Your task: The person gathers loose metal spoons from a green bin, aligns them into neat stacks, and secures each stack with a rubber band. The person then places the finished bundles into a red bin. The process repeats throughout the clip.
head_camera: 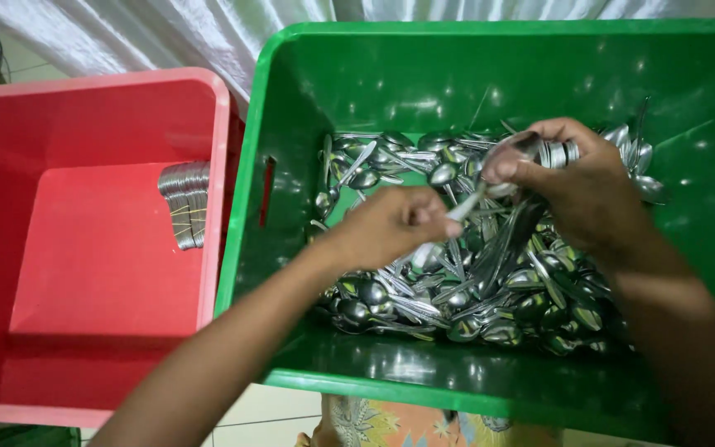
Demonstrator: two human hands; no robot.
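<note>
A green plastic tub (391, 381) holds a loose heap of several steel spoons (490, 285). My left hand (391, 225) is over the heap, pinching the handle of one spoon (465, 207) that points up to the right. My right hand (577, 186) is above the heap's far right side and grips a nested stack of spoons (552, 153), their bowls showing between thumb and fingers. The single spoon's tip meets the right hand's thumb.
A red plastic tub (84, 273) stands to the left, with a banded bundle of stacked spoons (185, 199) lying against its right wall. White cloth (167, 33) hangs behind both tubs. Patterned fabric (382, 422) shows below the green tub.
</note>
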